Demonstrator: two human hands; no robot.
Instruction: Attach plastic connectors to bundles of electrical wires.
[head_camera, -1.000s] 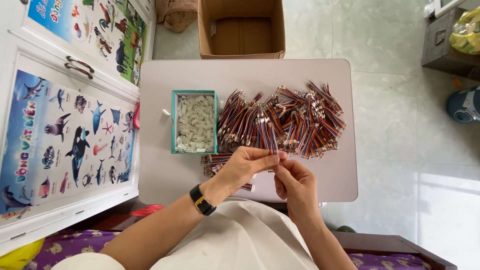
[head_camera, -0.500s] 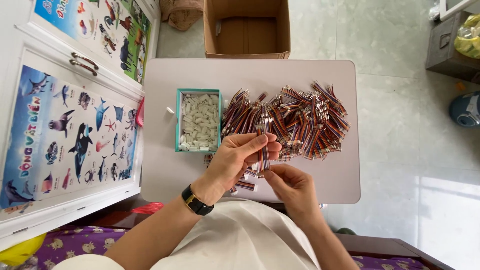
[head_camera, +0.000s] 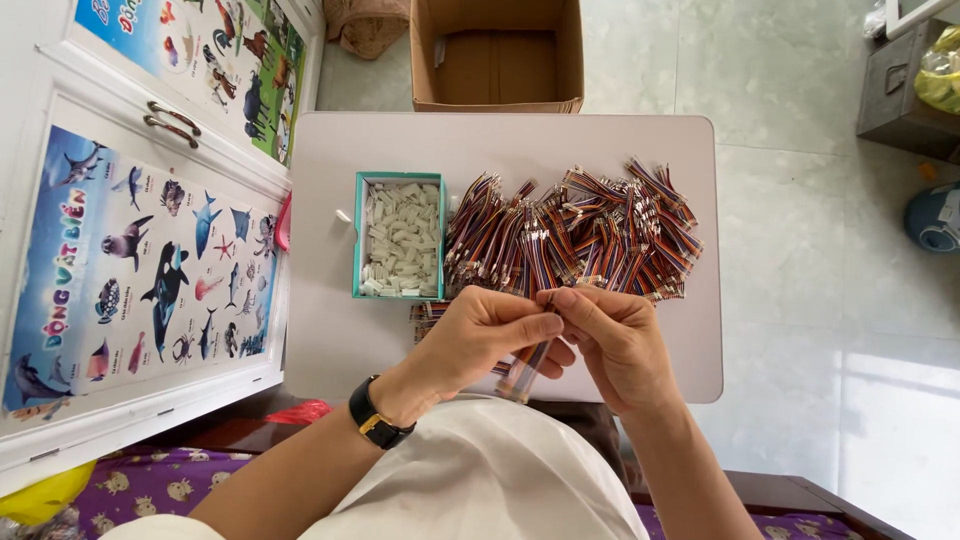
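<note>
Both our hands meet above the near edge of the white surface (head_camera: 330, 340): our left hand (head_camera: 480, 335) and right hand (head_camera: 615, 340) pinch one multicoloured wire bundle (head_camera: 527, 365) between closed fingertips, its lower end hanging toward our lap. Beyond them lies a heap of like bundles (head_camera: 575, 235), with a teal tray of white connectors (head_camera: 400, 238) beside it, toward the left edge.

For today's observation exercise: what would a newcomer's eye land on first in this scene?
First, the big heap of multicoloured wire bundles spread across the white table. Beside it, on its left, sits a teal tray of small white connectors. In front, the left hand and right hand pinch one wire bundle together.
</note>
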